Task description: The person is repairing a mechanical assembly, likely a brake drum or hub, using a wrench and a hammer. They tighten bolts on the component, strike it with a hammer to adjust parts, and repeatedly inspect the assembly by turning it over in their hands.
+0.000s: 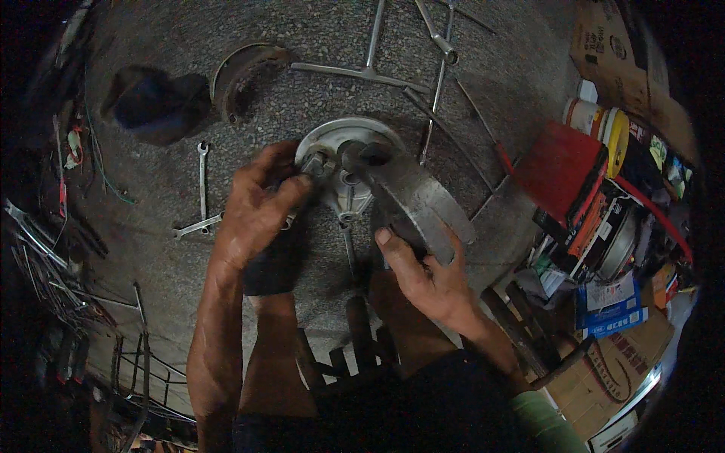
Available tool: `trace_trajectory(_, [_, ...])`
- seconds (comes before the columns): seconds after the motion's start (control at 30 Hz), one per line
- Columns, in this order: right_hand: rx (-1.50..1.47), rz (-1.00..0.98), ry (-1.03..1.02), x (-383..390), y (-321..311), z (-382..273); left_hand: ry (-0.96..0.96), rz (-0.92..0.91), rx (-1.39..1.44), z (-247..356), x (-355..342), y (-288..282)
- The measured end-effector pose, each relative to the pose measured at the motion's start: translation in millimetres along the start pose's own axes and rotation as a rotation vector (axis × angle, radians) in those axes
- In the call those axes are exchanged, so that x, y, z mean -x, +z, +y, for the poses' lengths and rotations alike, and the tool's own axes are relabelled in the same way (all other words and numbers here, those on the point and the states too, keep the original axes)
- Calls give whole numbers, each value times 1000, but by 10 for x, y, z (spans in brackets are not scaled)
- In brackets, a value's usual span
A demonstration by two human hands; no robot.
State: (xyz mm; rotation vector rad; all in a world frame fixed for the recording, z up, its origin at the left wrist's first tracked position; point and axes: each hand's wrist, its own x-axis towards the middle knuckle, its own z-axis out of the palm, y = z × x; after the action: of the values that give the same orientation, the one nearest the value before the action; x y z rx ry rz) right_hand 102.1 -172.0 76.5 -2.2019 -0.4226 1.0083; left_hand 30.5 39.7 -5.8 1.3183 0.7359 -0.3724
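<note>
Curved shoe [428, 205] partly hides right hand [438, 285] (plate [330, 133] too).

Speckled floor [257, 30] beneath scattered wrenches [202, 180]

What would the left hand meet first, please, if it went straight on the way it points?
Probably the round metal plate, whose left edge the left hand seems to grip, though depth is unclear.

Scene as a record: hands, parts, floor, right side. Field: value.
left hand: holding left edge of round silver metal plate
right hand: holding curved grey metal shoe, partly over plate
floor, ahead: silver T-shaped metal tool, dark crumpled cloth
floor, left: two silver metal wrenches
right side: red flat-sided box
</note>
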Motion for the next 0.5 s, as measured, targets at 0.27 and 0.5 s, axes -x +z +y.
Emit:
trace_trajectory(0.27, [215, 81, -219, -136, 165, 16, 119, 66, 8, -101, 27, 46])
trace_trajectory(0.5, [235, -53, -143, -31, 96, -129, 115, 72, 3, -108, 50, 65])
